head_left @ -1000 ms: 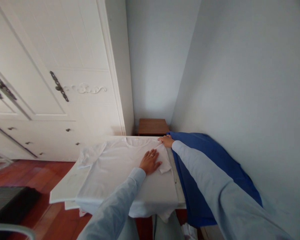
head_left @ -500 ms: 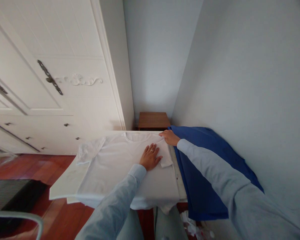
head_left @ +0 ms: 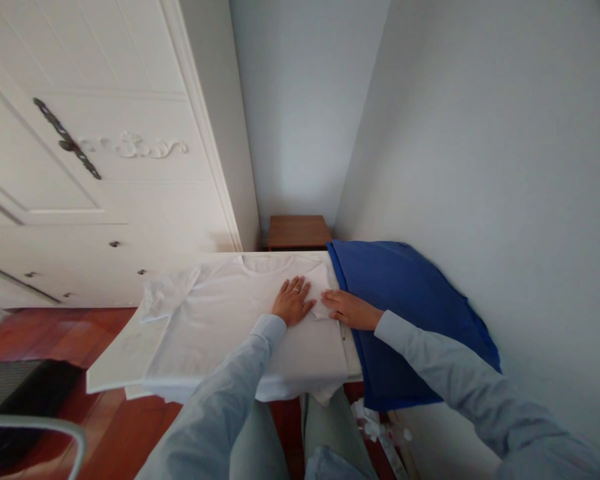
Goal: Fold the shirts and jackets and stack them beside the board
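Note:
A white T-shirt (head_left: 215,320) lies spread over a white board, its round neckline at the far side. The sleeve on the left rests outward and wrinkled, while the one on the right is folded inward onto the body. My left hand (head_left: 293,302), with a ring on one finger, presses flat on the shirt beside the folded sleeve, fingers spread. My right hand (head_left: 353,309) reaches in from the right, its outstretched fingertips touching the sleeve's outer edge.
Blue cloth (head_left: 395,300) hangs over the right side, against the grey wall (head_left: 460,167). A white wardrobe (head_left: 145,213) stands at the left. Behind the white board (head_left: 125,353) is a small brown cabinet (head_left: 299,231). A black object (head_left: 35,393) sits on the reddish floor.
My right hand has moved from the shirt's far shoulder toward me, down to the sleeve edge. The right sleeve now lies folded further inward. My left hand stays on the shirt.

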`<state>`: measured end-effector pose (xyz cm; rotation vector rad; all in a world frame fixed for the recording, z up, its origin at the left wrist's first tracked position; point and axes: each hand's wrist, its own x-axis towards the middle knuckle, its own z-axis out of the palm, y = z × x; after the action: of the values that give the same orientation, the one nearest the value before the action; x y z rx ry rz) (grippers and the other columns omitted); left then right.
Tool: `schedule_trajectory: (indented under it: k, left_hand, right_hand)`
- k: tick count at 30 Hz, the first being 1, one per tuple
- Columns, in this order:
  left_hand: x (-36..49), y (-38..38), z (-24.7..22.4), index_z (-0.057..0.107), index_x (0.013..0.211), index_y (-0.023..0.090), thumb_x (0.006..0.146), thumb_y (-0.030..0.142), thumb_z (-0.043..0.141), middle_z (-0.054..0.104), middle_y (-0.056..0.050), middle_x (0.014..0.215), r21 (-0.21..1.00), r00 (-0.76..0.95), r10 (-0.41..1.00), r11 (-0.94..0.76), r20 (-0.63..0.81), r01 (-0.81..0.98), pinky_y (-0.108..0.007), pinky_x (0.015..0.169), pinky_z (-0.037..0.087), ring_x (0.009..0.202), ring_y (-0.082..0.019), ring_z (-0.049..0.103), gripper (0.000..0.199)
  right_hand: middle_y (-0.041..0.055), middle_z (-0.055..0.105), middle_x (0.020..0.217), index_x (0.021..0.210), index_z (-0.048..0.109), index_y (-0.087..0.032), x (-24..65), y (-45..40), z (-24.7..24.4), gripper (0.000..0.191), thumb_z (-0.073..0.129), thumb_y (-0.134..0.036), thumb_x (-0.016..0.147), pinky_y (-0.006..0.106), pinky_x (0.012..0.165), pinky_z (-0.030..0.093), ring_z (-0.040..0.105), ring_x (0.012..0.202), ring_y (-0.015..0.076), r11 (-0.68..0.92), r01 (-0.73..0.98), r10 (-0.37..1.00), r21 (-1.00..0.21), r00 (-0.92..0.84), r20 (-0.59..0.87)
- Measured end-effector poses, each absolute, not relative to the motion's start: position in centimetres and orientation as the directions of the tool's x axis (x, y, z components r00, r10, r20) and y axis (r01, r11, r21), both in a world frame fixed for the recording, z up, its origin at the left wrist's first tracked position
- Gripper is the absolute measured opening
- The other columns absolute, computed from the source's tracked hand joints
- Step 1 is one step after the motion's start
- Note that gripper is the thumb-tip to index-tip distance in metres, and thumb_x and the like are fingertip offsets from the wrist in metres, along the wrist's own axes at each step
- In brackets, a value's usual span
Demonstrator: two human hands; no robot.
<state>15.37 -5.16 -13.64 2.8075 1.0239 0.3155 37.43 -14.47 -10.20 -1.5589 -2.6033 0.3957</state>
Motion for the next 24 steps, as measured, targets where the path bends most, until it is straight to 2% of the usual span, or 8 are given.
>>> schedule_trajectory:
  k: [6, 12, 18, 24]
  left_hand:
    - [15.4, -5.1, -13.7, 0.044, 0.151, 0.018, 0.102, 0.051, 0.037, 0.037, -0.015, 0.161, 0.197, 0.746, 0.647, -0.761, 0.159, 0.618, -0.051, 0.124, 0.020, 0.151, -0.031, 0.028, 0.060]
    - [15.4, -5.0, -13.8, 0.045, 0.150, 0.017, 0.101, 0.050, 0.040, 0.039, -0.015, 0.160, 0.189, 0.741, 0.649, -0.760, 0.171, 0.622, -0.052, 0.123, 0.023, 0.150, -0.031, 0.031, 0.060]
    - [15.1, -5.0, -13.7, 0.056, 0.140, 0.016, 0.099, 0.040, 0.047, 0.049, -0.014, 0.153, 0.251, 0.701, 0.677, -0.735, 0.223, 0.630, -0.047, 0.123, 0.027, 0.147, -0.028, 0.039, 0.048]
    - [14.5, -4.8, -13.4, 0.057, 0.136, 0.011, 0.101, 0.032, 0.045, 0.051, -0.017, 0.151, 0.331, 0.647, 0.708, -0.705, 0.284, 0.627, -0.044, 0.119, 0.034, 0.145, -0.027, 0.041, 0.043]
  right_hand:
    - [0.0229, 0.044, 0.155, 0.147, 0.049, -0.010, 36.3, -17.7, -12.6, 0.054, 0.057, -0.030, 0.097, 0.055, 0.119, 0.032, 0.037, 0.147, 0.0326, 0.424, 0.892, 0.905, -0.154, -0.425, 0.027]
    - [0.0220, 0.047, 0.153, 0.147, 0.048, -0.008, 35.2, -18.8, -14.3, 0.052, 0.049, -0.032, 0.101, 0.054, 0.117, 0.036, 0.040, 0.145, 0.0312, 0.409, 0.911, 0.903, -0.050, -0.396, 0.164]
    - [0.0169, 0.053, 0.149, 0.144, 0.054, -0.015, 35.6, -18.2, -14.2, 0.047, 0.049, -0.029, 0.100, 0.052, 0.116, 0.039, 0.047, 0.141, 0.0283, 0.392, 0.906, 0.907, -0.157, -0.353, 0.231]
    - [0.0203, 0.052, 0.149, 0.144, 0.054, -0.010, 36.1, -18.1, -14.3, 0.049, 0.049, -0.031, 0.100, 0.052, 0.117, 0.039, 0.046, 0.142, 0.0303, 0.381, 0.897, 0.914, -0.225, -0.329, 0.238]
